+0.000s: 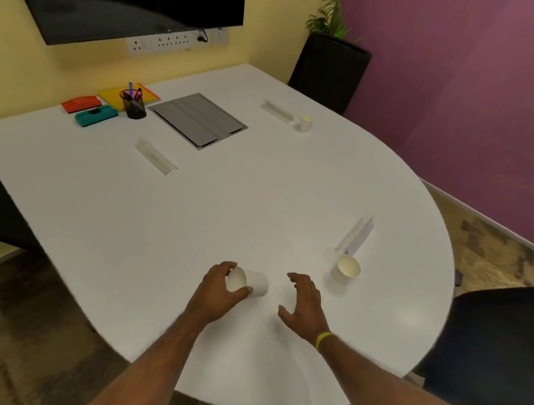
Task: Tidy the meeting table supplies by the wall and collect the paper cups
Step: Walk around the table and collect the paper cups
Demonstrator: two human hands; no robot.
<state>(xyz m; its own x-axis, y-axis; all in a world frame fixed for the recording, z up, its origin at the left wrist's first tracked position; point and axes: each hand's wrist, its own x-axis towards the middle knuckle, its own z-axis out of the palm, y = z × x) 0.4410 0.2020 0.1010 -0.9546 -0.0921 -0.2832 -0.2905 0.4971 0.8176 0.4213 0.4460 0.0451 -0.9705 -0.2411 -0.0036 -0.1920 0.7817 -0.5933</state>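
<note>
My left hand [218, 291] grips a white paper cup [251, 283] near the front of the white table [174, 229], its open mouth tilted toward me. My right hand [304, 303] hovers just right of that cup, fingers spread, holding nothing. A second paper cup [347, 268] stands to the right, beside a folded name card [357, 235]. A third cup [305, 122] stands far back right. By the wall sit a black mesh pen holder [135, 105], a yellow notepad [112, 96], an orange case [81, 104] and a teal case [96, 115].
A grey cable hatch [199, 119] is set into the table's middle back. Two more name cards [155, 160] [276, 111] lie on the table. A dark chair [493, 352] stands at the right, a black planter [328, 71] in the far corner, a screen [130, 9] on the wall.
</note>
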